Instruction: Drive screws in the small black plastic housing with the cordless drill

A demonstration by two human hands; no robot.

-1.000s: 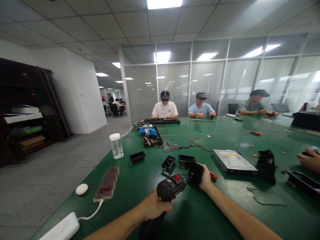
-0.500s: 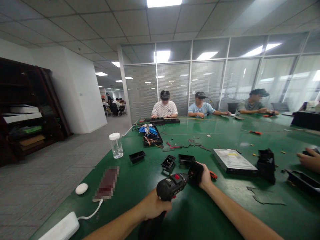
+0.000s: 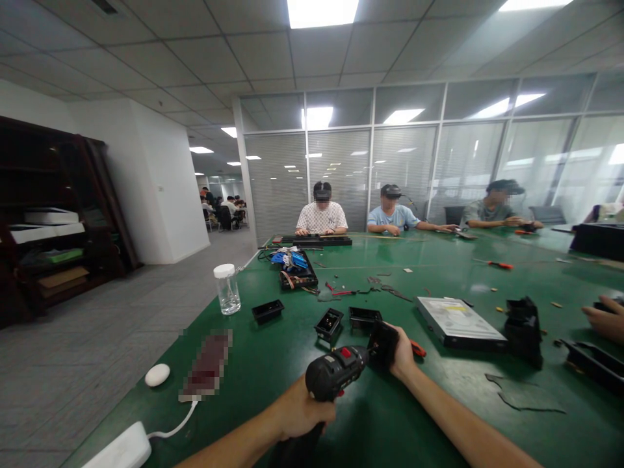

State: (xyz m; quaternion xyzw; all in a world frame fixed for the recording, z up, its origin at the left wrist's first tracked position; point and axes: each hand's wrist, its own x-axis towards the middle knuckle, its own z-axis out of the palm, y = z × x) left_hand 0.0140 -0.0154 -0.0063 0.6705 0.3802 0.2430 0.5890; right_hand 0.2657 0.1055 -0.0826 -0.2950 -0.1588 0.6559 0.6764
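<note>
My left hand (image 3: 306, 409) is wrapped round the handle of a black cordless drill (image 3: 336, 372) with red buttons. Its chuck end points right, at the inner side of a black plastic housing (image 3: 381, 344). That housing is tilted up in my right hand (image 3: 400, 354), whose fingers curl round its far side. Whether the bit touches a screw in there is too small to tell. Just beyond lie more black open housings: one with metal parts inside (image 3: 329, 325), one beside it (image 3: 364, 316) and one farther left (image 3: 268, 312).
A silver disc drive (image 3: 461, 323) and a crumpled-looking black part (image 3: 524, 331) lie to the right, with an orange-handled tool (image 3: 418, 349) nearer. On the left stand a clear jar (image 3: 227, 290), a blurred phone and a white power strip (image 3: 121, 448). Co-workers sit across the green table.
The drill and the housing keep nearly the same place against each other. My view has tilted up slightly, so the scene sits a little lower.
</note>
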